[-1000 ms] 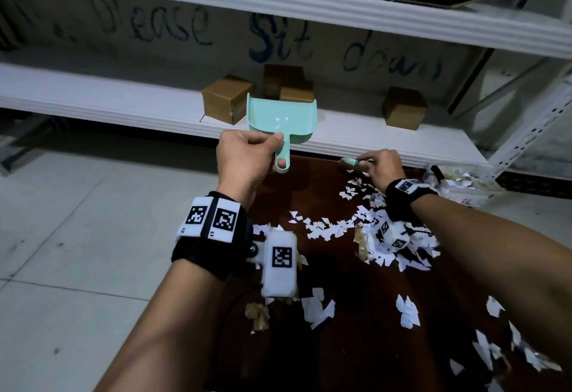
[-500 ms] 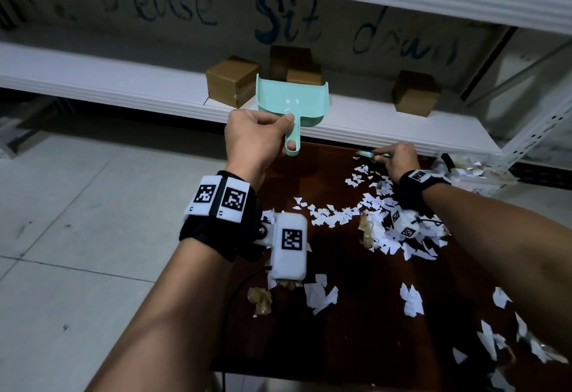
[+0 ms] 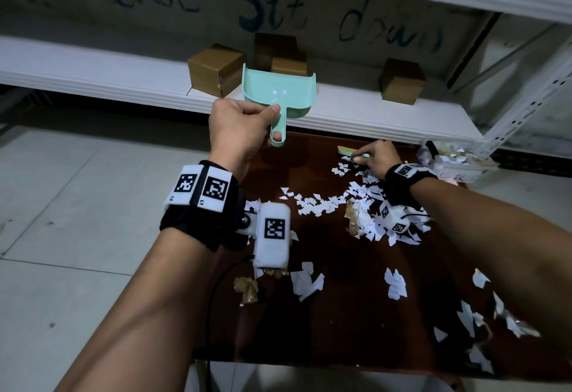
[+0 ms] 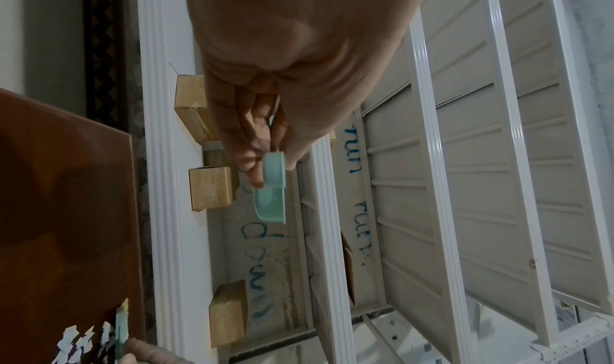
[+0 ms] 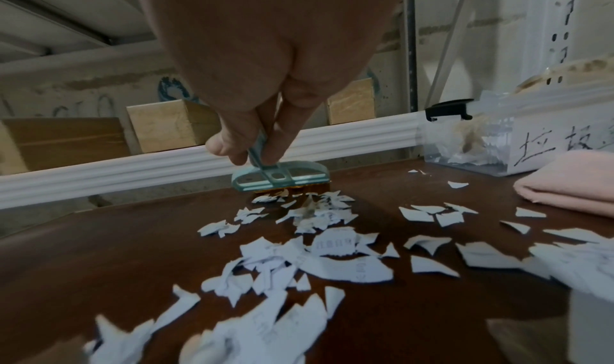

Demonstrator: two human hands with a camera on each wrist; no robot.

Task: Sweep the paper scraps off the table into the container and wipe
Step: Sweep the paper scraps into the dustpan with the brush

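The dustpan point(image 3: 280, 89) is pinched by its handle in the left hand point(image 3: 240, 130), aloft beyond the table's point(image 3: 356, 323) far-left corner, while the brush point(image 5: 280, 176), pinched in the right hand point(image 3: 373, 159), is set at the far edge, with the scraps point(image 3: 365, 205) lying nearer than it.

Both forearms are bare, with no sleeves in sight. The left wrist carries a black strap point(image 3: 198, 221) faced with white square tiles point(image 3: 200, 188) printed with black coded patterns, and a white rounded camera unit point(image 3: 273, 233) with one such pattern hangs from it on a small metal joint, a black cable point(image 3: 216, 292) trailing from its lower end. The right wrist wears a like black band point(image 3: 405, 174) with a white coded tile, and a small white marked block point(image 3: 391, 216) sits beneath it.
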